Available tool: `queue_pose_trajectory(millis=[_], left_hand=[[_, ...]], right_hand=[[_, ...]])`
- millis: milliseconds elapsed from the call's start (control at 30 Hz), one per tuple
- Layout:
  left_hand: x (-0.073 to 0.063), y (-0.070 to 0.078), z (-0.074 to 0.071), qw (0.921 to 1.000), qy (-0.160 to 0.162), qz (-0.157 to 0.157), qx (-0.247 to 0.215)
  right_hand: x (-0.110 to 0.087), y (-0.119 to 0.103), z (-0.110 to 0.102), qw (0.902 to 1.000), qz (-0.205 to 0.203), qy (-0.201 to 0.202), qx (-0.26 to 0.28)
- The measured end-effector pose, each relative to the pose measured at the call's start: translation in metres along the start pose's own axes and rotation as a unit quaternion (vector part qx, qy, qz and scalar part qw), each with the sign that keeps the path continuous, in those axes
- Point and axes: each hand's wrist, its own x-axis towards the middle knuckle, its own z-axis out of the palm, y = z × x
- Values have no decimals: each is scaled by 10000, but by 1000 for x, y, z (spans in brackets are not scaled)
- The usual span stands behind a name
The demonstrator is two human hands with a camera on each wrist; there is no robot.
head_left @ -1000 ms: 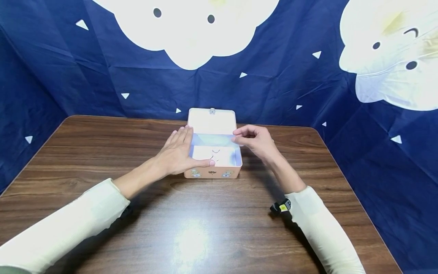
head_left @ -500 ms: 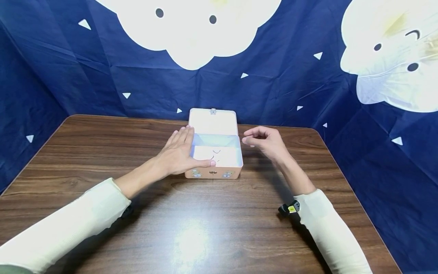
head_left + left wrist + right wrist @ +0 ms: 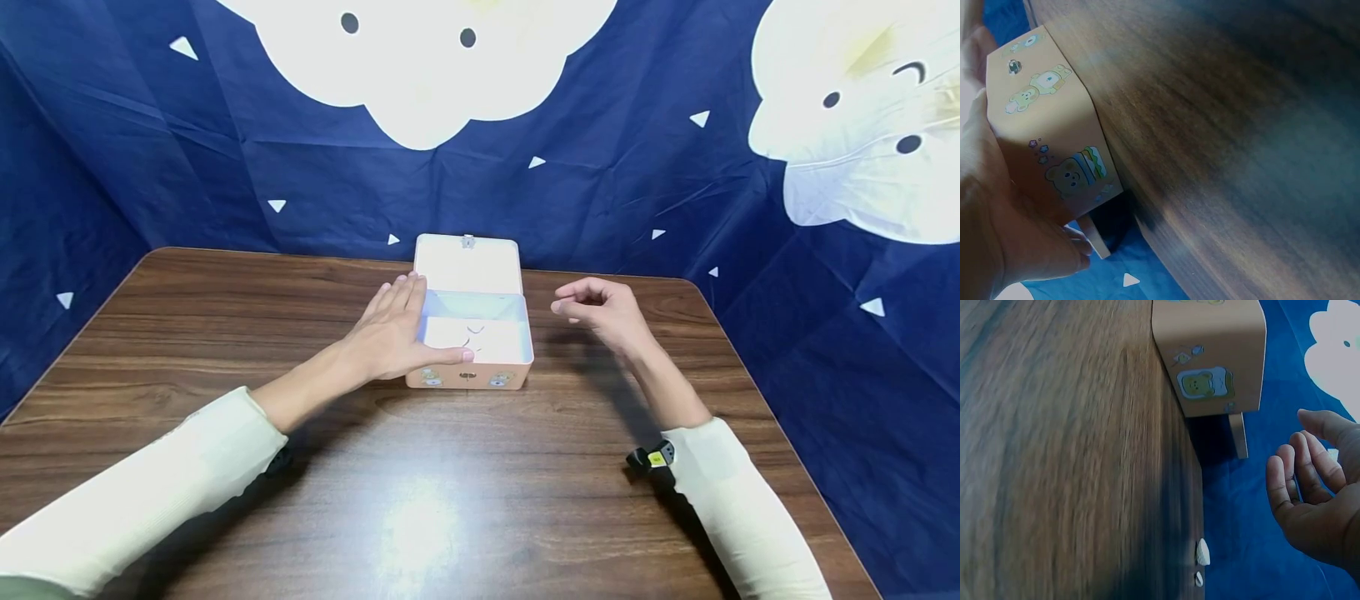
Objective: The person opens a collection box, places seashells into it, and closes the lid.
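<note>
A peach-coloured tin box (image 3: 442, 380) printed with cartoon bears stands near the back of the table, its white-lined lid (image 3: 467, 265) raised behind it. Thin dark curved lines show on its bright white floor. My left hand (image 3: 386, 333) lies along the box's left side, fingers straight, with the thumb reaching over the front rim. To the right of the box, my right hand (image 3: 603, 317) hangs in the air with loosely bent fingers, and nothing shows in its grasp. The right wrist view shows this hand (image 3: 1316, 487) beside the box's printed end (image 3: 1216, 369).
Two small white shell-like pieces (image 3: 1202, 552) lie by the table's far edge in the right wrist view. The brown wood-grain table (image 3: 480, 517) reaches back to a dark blue cloth (image 3: 330, 192) with white cloud shapes.
My right hand has moved to the right, away from the open box's right rim, where its fingertips were a second ago. The left hand and the box have stayed in place.
</note>
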Motion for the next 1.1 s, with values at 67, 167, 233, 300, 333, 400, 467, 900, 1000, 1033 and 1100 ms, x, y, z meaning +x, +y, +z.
queue_pose_trajectory(millis=[67, 167, 233, 300, 333, 400, 467, 900, 1000, 1033, 1100], left_hand=[[0, 0, -1, 10000, 3, -5, 7], [0, -1, -2, 10000, 16, -6, 18], [1, -1, -3, 10000, 9, -17, 18], [1, -1, -4, 10000, 3, -17, 21], [1, -2, -4, 10000, -3, -21, 15], [1, -2, -4, 10000, -10, -26, 16], [1, -2, -4, 10000, -6, -23, 12], [1, -1, -1, 10000, -20, 10, 38], [0, 0, 0, 10000, -22, -3, 48], [0, 0, 0, 10000, -20, -4, 45], [0, 0, 0, 10000, -19, -5, 34]], right_hand=[[0, 1, -3, 10000, 11, 25, -63], [-2, 1, -8, 9999, 19, 64, -117], [-2, 2, -10, 9999, 30, 88, -124], [-2, 3, -12, 9999, 56, 120, -90], [-2, 5, -13, 9999, 57, 132, -58], [-1, 7, -15, 9999, 68, 147, -1], [-1, 10, -17, 9998, 69, 160, 54], [1, 31, -30, 9991, 272, 232, 240], [1, 34, -34, 9990, 320, 235, 203], [2, 35, -35, 9989, 343, 243, 198], [3, 38, -37, 9988, 389, 245, 191]])
